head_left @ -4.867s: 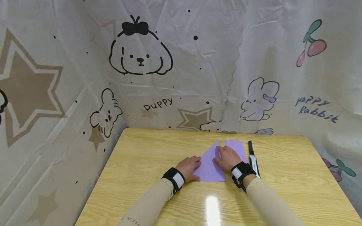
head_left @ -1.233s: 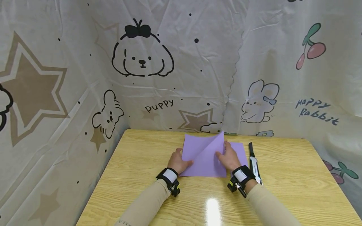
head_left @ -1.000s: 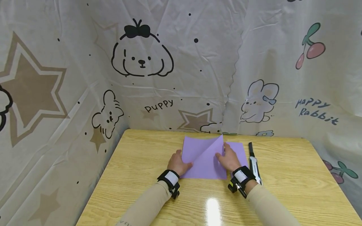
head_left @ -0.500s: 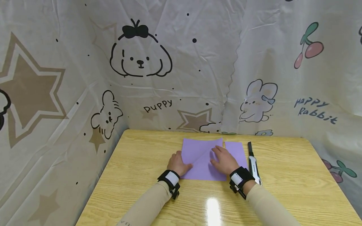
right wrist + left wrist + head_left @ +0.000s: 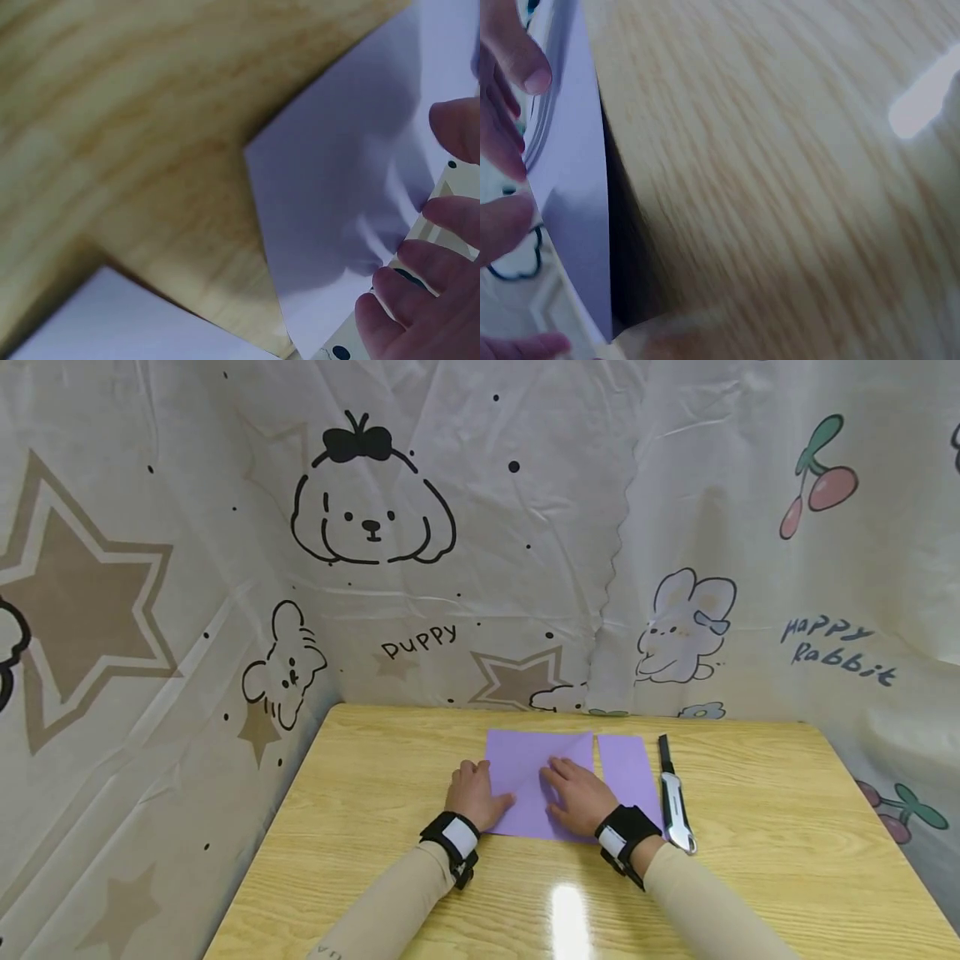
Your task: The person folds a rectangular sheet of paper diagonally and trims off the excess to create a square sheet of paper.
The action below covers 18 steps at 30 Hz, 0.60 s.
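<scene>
A purple sheet of paper point(image 5: 536, 747) lies on the wooden table, spread out, with a diagonal crease running to its far right corner. My left hand point(image 5: 474, 795) rests at its left edge, thumb on the paper and the other fingers spread along the side. On the middle of the sheet rests my right hand point(image 5: 579, 797), fingers extended and pointing left. In the right wrist view, the fingers point(image 5: 431, 266) appear by the sheet's edge. The left thumb point(image 5: 506, 225) touches the paper's border in the left wrist view.
A narrower purple paper strip point(image 5: 626, 768) lies just right of the sheet, across a thin gap. Beyond it lies a utility knife point(image 5: 675, 806) with a black blade end pointing away. A printed curtain point(image 5: 450, 593) hangs behind the wooden table point(image 5: 375, 777).
The sheet, earlier folded into a triangle-like shape, was opened out; its raised far right corner has come down. My right hand has moved left across the paper, while my left hand stays nearly still.
</scene>
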Each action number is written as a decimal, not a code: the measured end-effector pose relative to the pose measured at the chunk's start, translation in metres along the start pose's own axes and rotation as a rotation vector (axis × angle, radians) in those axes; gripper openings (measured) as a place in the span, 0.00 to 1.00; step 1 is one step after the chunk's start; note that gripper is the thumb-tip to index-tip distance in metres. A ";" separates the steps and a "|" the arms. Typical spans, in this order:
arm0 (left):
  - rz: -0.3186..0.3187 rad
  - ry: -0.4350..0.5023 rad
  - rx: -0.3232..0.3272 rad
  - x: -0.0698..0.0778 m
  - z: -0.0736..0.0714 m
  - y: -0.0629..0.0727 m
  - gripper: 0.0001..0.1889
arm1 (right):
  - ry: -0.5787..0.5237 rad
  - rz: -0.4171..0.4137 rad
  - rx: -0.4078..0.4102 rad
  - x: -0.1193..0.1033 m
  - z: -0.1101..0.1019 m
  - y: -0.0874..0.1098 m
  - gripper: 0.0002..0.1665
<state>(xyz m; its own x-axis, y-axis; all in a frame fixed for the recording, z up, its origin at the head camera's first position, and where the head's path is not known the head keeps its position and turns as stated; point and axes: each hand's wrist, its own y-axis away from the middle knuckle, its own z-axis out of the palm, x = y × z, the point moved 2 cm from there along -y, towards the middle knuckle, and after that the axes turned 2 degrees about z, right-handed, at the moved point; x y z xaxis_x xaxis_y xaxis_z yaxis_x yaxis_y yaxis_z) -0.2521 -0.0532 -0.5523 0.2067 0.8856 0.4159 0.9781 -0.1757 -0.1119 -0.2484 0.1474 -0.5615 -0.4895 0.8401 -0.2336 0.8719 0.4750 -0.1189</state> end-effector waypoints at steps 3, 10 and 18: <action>0.263 -0.118 -0.026 0.013 0.003 0.004 0.33 | 0.014 -0.016 0.005 0.001 0.003 0.000 0.35; 0.543 -0.268 -0.171 0.032 0.016 0.016 0.30 | -0.001 -0.026 0.009 0.001 0.006 -0.001 0.34; 0.503 -0.301 -0.243 0.031 0.021 0.021 0.29 | 0.040 -0.002 -0.100 -0.001 0.014 0.001 0.33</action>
<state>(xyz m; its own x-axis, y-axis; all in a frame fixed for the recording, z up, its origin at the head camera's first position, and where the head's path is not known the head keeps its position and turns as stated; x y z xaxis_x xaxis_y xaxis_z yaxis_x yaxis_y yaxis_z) -0.2256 -0.0203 -0.5610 0.6610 0.7450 0.0897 0.7483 -0.6634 -0.0048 -0.2465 0.1438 -0.5747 -0.4929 0.8482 -0.1941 0.8666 0.4985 -0.0222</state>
